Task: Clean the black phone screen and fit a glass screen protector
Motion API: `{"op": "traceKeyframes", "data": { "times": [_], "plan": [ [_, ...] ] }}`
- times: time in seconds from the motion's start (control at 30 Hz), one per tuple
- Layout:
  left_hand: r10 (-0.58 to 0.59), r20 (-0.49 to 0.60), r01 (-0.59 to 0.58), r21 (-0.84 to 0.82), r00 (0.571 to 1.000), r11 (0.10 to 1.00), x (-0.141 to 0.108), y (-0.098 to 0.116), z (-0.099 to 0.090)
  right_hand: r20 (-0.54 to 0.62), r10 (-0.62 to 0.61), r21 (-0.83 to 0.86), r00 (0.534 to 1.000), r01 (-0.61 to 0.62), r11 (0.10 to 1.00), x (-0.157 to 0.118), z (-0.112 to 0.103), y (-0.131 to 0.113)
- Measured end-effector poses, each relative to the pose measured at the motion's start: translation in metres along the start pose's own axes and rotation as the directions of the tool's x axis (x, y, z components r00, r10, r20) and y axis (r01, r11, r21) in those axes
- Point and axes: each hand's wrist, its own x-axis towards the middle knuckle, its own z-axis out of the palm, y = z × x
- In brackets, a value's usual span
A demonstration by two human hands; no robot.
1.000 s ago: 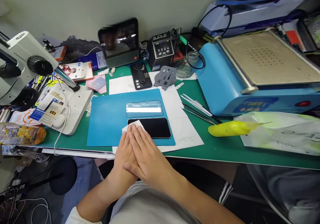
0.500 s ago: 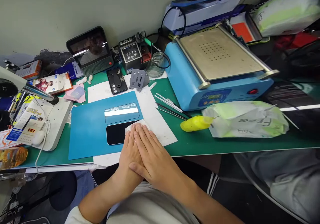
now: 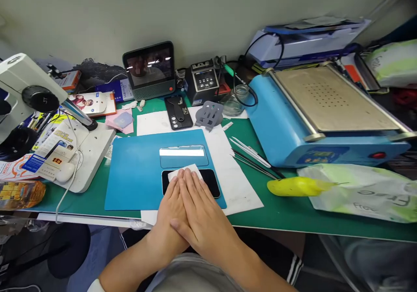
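A phone with a dark screen (image 3: 211, 183) lies face up on the blue mat (image 3: 133, 174). Over its left and middle part is a folded white wipe (image 3: 194, 169), pressed down under my fingers. My left hand (image 3: 171, 216) lies flat with straight fingers, partly covered by my right hand (image 3: 202, 211). The right one rests across it, fingers also stretched out, their tips on the wipe. Just beyond the phone, a clear screen protector with a black border (image 3: 184, 160) lies on the mat and reflects a white strip of light.
Behind the mat are a black phone (image 3: 178, 113), a grey stand (image 3: 209, 114) and a soldering station (image 3: 203, 83). On the right are tweezers (image 3: 252, 153), a yellow bottle (image 3: 293, 187), a wipes pack (image 3: 365, 196) and a blue heating plate machine (image 3: 280, 122). A microscope base (image 3: 94, 153) stands left.
Both hands have slid left along the phone with the wipe, uncovering its right end. The camera view has swung left, so the bench appears shifted to the right.
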Motion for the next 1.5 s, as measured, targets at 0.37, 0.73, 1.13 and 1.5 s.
{"op": "traceKeyframes", "data": {
  "times": [0.37,0.73,1.13,1.5],
  "plan": [
    [-0.084,0.012,0.084,0.006,0.996,0.996,-0.027,-0.039,-0.005,0.079,-0.113,0.078,0.990,0.107,0.991,0.030,0.017,-0.024],
    [-0.125,0.002,0.124,0.074,0.992,0.990,-0.049,-0.010,-0.009,0.050,-0.147,0.167,0.988,0.137,0.976,0.000,0.012,-0.026],
    [-0.004,-0.006,0.003,-0.014,1.000,1.000,0.007,0.039,0.003,-0.058,0.033,0.084,0.998,-0.028,0.996,-0.038,-0.005,0.025],
    [0.062,-0.039,-0.063,-0.027,0.997,0.998,0.000,0.016,-0.007,-0.051,-0.097,0.039,0.994,0.099,0.994,-0.027,0.001,0.030]
  ]
}}
